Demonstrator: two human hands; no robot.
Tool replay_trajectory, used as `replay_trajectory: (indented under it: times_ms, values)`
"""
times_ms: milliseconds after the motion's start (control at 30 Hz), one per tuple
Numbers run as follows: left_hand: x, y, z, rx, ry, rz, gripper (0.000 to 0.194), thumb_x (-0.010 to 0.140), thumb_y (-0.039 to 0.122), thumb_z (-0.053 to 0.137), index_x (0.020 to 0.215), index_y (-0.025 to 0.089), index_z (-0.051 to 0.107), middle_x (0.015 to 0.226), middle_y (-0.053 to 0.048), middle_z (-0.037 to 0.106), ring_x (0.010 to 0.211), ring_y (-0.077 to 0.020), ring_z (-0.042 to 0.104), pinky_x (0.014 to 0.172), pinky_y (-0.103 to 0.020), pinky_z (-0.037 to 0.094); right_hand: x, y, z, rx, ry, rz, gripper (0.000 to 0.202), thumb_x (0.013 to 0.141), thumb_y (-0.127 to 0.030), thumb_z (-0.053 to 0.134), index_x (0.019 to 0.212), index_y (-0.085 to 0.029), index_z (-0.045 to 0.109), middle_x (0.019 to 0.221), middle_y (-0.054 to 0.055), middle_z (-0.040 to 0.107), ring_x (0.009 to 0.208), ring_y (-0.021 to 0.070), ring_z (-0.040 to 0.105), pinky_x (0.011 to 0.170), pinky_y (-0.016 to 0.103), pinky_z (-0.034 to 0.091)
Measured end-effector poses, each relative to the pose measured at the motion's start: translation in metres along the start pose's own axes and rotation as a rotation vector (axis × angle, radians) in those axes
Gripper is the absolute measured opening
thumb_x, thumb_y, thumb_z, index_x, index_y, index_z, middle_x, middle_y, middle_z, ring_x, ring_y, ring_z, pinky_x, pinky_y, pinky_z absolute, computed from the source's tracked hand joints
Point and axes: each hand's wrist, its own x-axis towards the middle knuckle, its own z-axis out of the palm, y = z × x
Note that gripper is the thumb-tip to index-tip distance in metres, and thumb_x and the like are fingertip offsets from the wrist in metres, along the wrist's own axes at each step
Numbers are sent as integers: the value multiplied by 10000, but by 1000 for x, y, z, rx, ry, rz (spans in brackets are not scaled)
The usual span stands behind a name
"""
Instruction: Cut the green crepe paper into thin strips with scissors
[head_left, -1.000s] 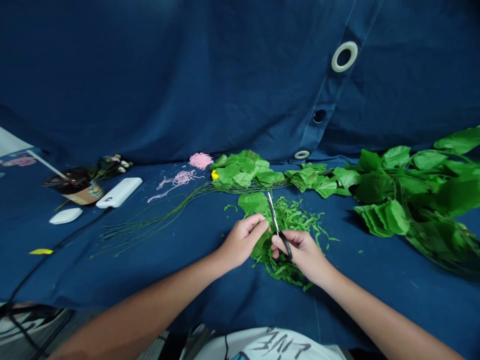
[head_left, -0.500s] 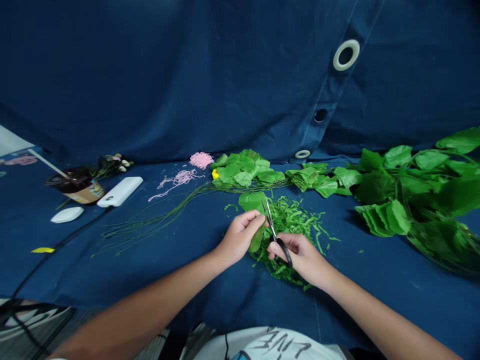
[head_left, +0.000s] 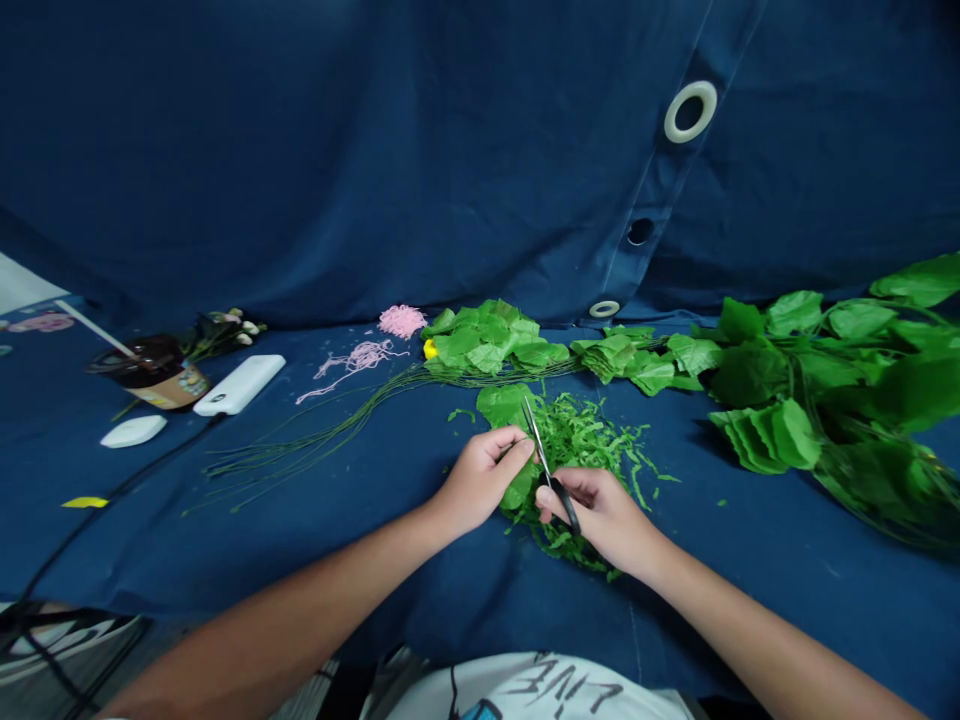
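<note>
My left hand (head_left: 480, 475) pinches a green leaf piece (head_left: 520, 487), which hangs below its fingers. Close on its right, my right hand (head_left: 596, 510) holds black-handled scissors (head_left: 541, 450), their blades pointing up beside the left fingertips and nearly together. Under both hands lies a heap of curly green trimmings (head_left: 592, 435). Another green leaf (head_left: 501, 404) rests just above my left hand, at the heap's edge. Whether the blades touch the held leaf cannot be made out.
Behind the heap are stacked green leaves (head_left: 487, 338) with long thin stems (head_left: 322, 432). More leaves (head_left: 772, 435) fill the right. Pink threads (head_left: 362, 357), a white power bank (head_left: 240, 384) with a black cable, a drink cup (head_left: 169, 378) and a yellow scrap (head_left: 85, 502) lie left.
The held leaf piece has turned and shifted slightly right with my left fingers. The scissor tips have moved slightly up and left.
</note>
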Motion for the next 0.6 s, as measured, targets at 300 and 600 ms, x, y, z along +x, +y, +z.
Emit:
replay_trajectory:
  times_ms: [300, 600]
  values:
    - [0, 1, -2, 16, 11, -34, 327, 954, 413, 503, 798, 151, 621, 716, 5, 565, 675, -130, 492, 638, -232, 369, 4, 3, 0, 114, 74, 29, 389, 798, -497, 750, 638, -155, 653, 571, 10, 650, 540, 132, 540, 556, 235, 411]
    - [-1, 2, -2, -66, 46, -71, 321, 955, 439, 509, 863, 155, 628, 727, 7, 561, 615, -109, 439, 563, -224, 319, 2, -2, -3, 84, -10, 13, 443, 875, -568, 630, 735, -151, 677, 688, 22, 625, 561, 115, 462, 507, 221, 329]
